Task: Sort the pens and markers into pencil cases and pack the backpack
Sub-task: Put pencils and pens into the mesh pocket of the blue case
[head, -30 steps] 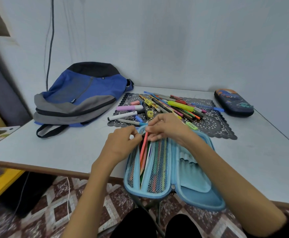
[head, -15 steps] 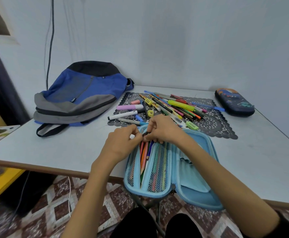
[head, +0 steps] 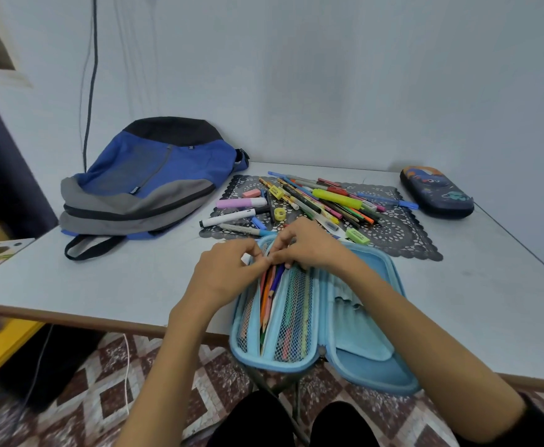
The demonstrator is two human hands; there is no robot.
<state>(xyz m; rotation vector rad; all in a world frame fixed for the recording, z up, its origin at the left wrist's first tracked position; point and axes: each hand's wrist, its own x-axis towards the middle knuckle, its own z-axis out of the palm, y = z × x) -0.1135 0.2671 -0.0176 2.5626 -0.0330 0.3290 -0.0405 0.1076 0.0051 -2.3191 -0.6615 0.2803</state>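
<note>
Pencils [head: 269, 296] in rounded, mesh-pocketed blue case [head: 365, 361], fingers [head: 293, 250] around ends

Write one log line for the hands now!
step: filling open light-blue pencil case | right hand: pinches coloured pencils | left hand: curled at their tops

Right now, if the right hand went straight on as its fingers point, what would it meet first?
Probably the left hand: the right hand points leftward across the far end of the open light-blue pencil case, and the two nearly touch, though depth is unclear.
</note>
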